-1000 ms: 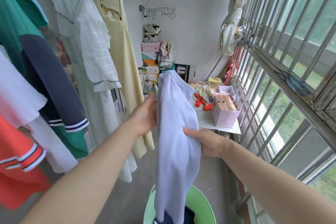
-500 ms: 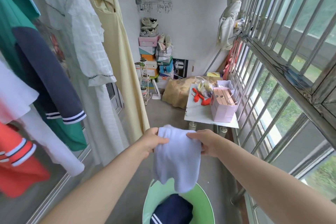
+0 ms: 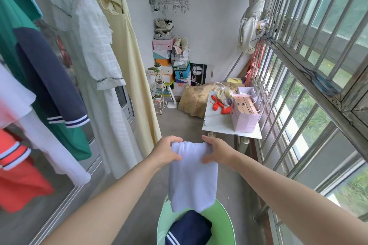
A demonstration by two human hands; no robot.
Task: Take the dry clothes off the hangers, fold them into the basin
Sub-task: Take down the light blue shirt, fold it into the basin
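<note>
On a narrow, barred balcony, a person's left hand (image 3: 166, 154) and right hand (image 3: 217, 152) each pinch a top corner of a folded pale lilac cotton garment (image 3: 192, 181). It hangs just above the round green plastic basin (image 3: 225, 223) on the floor, where a folded navy garment with white stripes (image 3: 189, 228) already lies. A green-and-navy shirt (image 3: 49, 85), white lace dress (image 3: 95, 45), pale yellow dress (image 3: 127, 45), white top (image 3: 39, 135) and orange top (image 3: 18, 175) hang along the left, so the job looks less than half done.

Bright daylight from right window (image 3: 310, 89); wide-angle edges bent.
</note>
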